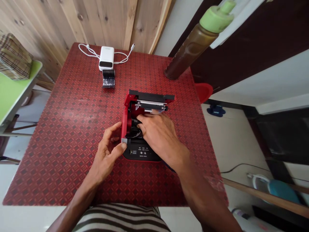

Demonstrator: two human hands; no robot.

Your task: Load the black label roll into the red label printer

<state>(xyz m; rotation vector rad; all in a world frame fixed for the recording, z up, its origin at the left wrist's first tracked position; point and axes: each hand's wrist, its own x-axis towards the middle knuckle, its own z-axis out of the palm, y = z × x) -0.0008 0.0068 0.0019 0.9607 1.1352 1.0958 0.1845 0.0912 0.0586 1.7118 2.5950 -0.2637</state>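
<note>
A red and black label printer [130, 106] sits open in the middle of the red patterned table [72, 129], its lid tilted back. My left hand [108, 151] rests against the printer's left front corner, thumb on the grey corner piece, fingers loosely curled. My right hand [159, 135] reaches into the open compartment from the right, its fingertips pressed together on a black part inside. The hand hides much of the compartment.
A white power bank [106, 58] with a white cable [84, 50] lies at the table's far side, a small black part [108, 78] just in front of it. A tall brown bottle [190, 48] with a green cap stands at the far right. A green table [12, 90] is on the left.
</note>
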